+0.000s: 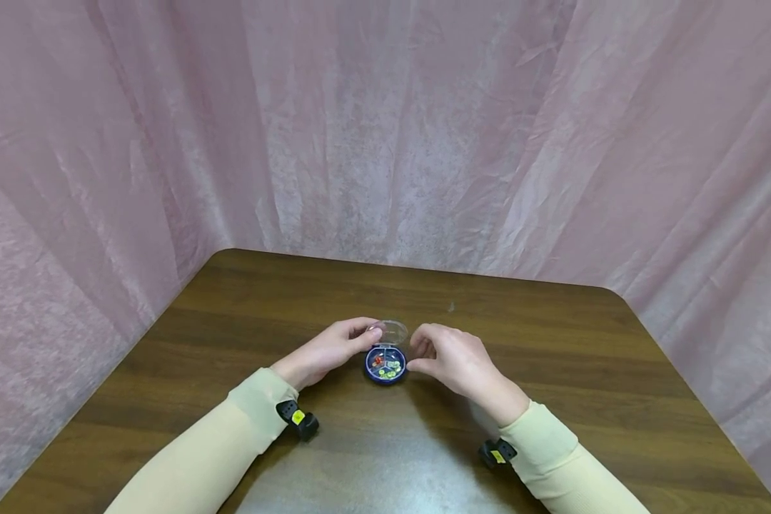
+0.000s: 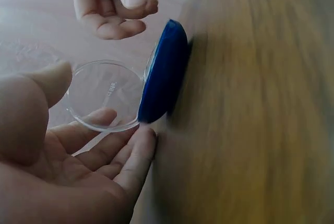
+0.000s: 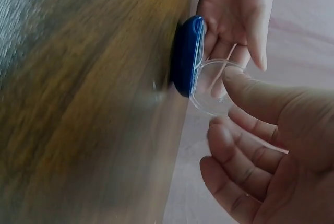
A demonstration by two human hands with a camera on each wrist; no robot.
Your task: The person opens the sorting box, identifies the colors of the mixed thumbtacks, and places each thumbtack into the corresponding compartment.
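Note:
A small round blue pill case (image 1: 385, 381) lies on the table with its clear lid (image 1: 395, 331) raised at the far side. White dividers split it into compartments holding red pieces (image 1: 378, 361) and yellow-green pieces (image 1: 388, 373), pill-like in size. My left hand (image 1: 334, 350) is beside the lid, fingers behind it and thumb apart from its edge in the left wrist view. To the right of the case is my right hand (image 1: 455, 359), its fingers loosely bent and nothing between them. Its thumb tip comes close to the case's right side.
The brown wooden table (image 1: 283, 285) has rounded far corners. Pink curtains (image 1: 385, 128) hang behind it and along both sides. Each wrist wears a black camera, the left camera (image 1: 298, 420) and the right camera (image 1: 496, 452), near the table surface.

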